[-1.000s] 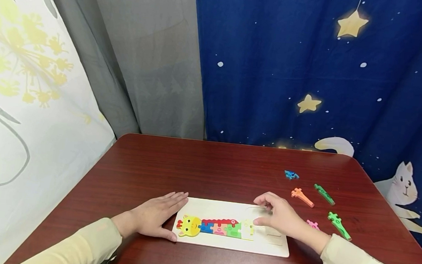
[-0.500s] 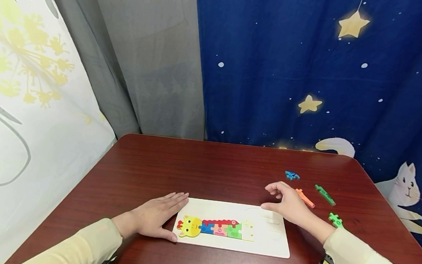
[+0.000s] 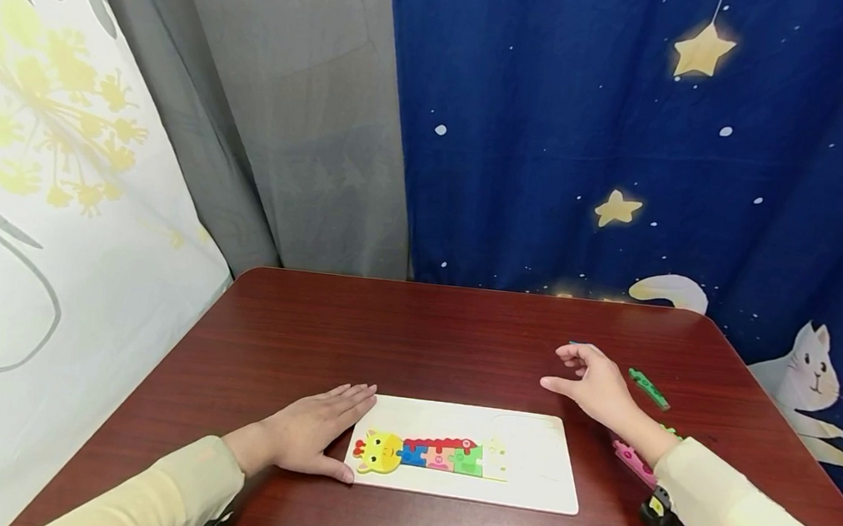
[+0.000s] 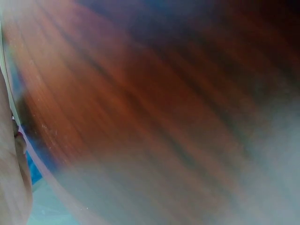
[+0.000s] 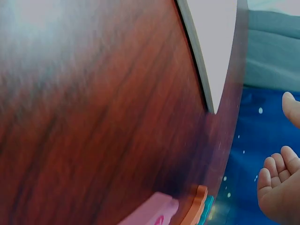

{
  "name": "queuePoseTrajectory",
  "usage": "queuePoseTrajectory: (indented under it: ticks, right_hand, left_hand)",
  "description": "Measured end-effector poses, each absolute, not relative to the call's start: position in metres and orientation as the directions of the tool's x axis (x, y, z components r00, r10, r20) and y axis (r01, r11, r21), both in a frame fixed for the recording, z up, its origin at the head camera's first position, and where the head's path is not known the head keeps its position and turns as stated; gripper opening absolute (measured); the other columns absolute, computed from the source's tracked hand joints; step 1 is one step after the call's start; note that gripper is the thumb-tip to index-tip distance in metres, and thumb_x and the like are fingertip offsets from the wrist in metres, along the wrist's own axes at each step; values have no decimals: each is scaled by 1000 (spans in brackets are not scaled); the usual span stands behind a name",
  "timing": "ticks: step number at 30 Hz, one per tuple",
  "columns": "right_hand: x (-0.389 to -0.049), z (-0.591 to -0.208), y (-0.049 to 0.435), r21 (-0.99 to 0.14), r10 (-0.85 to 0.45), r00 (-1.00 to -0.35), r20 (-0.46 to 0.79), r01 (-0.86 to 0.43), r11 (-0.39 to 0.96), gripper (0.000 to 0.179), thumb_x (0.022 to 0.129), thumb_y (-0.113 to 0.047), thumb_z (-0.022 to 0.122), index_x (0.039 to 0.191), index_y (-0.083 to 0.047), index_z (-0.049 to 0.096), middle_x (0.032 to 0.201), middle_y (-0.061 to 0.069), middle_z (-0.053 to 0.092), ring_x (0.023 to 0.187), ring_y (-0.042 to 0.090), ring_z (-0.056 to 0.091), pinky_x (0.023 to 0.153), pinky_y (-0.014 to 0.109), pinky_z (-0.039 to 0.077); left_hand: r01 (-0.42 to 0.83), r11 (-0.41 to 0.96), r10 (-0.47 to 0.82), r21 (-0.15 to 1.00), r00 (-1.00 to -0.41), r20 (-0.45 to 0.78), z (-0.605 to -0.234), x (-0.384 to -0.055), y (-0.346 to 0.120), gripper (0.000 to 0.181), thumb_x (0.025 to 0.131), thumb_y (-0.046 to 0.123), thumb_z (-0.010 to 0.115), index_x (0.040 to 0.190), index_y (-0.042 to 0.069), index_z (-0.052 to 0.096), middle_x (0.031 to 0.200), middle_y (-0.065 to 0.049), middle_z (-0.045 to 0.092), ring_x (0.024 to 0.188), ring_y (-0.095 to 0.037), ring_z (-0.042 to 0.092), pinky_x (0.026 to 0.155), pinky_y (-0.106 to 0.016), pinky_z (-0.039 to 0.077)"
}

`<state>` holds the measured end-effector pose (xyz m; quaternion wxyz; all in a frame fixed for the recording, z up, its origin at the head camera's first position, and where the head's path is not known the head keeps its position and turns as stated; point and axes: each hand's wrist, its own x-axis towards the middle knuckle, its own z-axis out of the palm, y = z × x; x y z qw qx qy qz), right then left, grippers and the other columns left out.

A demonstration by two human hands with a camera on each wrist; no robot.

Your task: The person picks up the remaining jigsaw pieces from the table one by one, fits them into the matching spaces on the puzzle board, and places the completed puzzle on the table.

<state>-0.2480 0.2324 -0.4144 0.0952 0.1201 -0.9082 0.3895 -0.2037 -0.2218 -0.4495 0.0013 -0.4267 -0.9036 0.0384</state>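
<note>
A white puzzle board (image 3: 453, 416) lies on the table, with a yellow giraffe head (image 3: 378, 451) and a neck of red, blue, pink and green pieces (image 3: 442, 455) set in it. My left hand (image 3: 309, 433) rests flat on the board's left edge, fingers straight; the left wrist view catches only a strip of that hand (image 4: 14, 178). Beyond the board's far right corner my right hand (image 3: 601, 389) hovers with relaxed fingers, holding nothing. In the right wrist view, a pink piece (image 5: 152, 211), an orange piece (image 5: 194, 208) and a blue piece (image 5: 206, 211) lie below it.
A dark green piece (image 3: 649, 389) lies right of my right hand. Under the right forearm show the pink piece (image 3: 633, 463) and part of a light green piece (image 3: 670, 432). The dark red table (image 3: 385, 335) ends at grey and blue curtains (image 3: 552, 141).
My right hand has moved from over the board to the right and away, now covering the orange piece and most of the blue one in the head view. The left hand stays put.
</note>
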Motion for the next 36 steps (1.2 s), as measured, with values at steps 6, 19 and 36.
queuePoseTrajectory:
  ticks: [6,19,36]
  right_hand:
    - [-257,-414,242,-687,-88,-960,267,-254,681,55,80,-31,81,118,1,59,115,21,59,102,38,55,86,48,49]
    - [-271,-413,262,-716,-32,-977,212,-177,676,61,82,-29,80,125,5,53,119,26,55,96,37,61,78,41,52]
    - [-292,-417,278,-656,-6,-990,142,-98,748,67,86,-35,75,129,10,52,121,31,56,111,42,55,90,53,48]
  left_hand:
    - [773,631,773,-67,-634,-25,-449,-203,-222,107,82,83,35,155,5,21,160,-8,20,145,-21,20,116,-37,21]
    - [771,633,772,-71,-635,-28,-448,-201,-221,107,82,83,35,155,5,20,160,-8,19,145,-20,19,116,-37,20]
    - [770,635,770,-65,-638,-33,-447,-200,-221,108,82,83,35,155,6,19,161,-7,18,145,-20,19,116,-37,21]
